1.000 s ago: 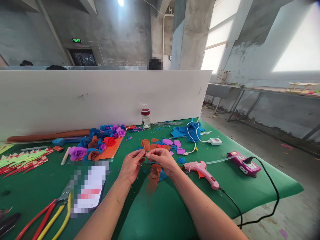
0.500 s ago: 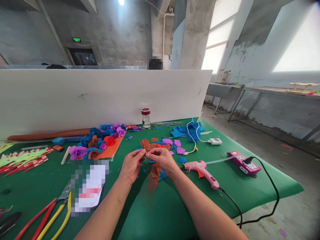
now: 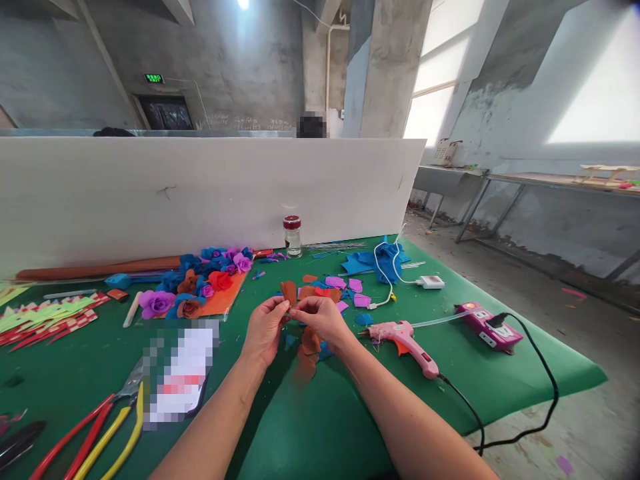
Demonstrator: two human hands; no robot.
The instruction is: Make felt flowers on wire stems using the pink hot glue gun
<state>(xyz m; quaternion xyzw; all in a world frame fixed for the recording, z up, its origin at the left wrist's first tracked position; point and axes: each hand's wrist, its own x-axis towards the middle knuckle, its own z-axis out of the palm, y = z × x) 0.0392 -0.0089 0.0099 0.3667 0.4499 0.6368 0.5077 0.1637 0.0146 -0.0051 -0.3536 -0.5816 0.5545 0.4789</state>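
Note:
My left hand (image 3: 264, 328) and my right hand (image 3: 321, 321) meet over the middle of the green table, thumbs and fingertips pinched close together. Between them, a curled brown petal (image 3: 288, 291) rises above the fingertips; my left fingers grip its lower end, and my right fingertips press at the same spot. Several loose brown petals (image 3: 309, 347) lie just below and behind my hands. Purple petals (image 3: 361, 301) and a blue petal (image 3: 365, 320) are scattered beyond my right hand. A pink glue gun (image 3: 404, 339) rests on its stand right of my right wrist.
Finished flowers (image 3: 190, 308) sit on an orange sheet at left. Nearer are a blurred phone (image 3: 183, 373), red-handled pliers (image 3: 90, 433) and yellow-handled ones (image 3: 133, 437). A lidded glass jar (image 3: 293, 240) stands by the white board (image 3: 210, 193). A cable runs from the purple power strip (image 3: 487, 328).
The brown petal between my fingers has turned more upright and narrower. My hands have shifted only slightly; the things on the table stay where they were.

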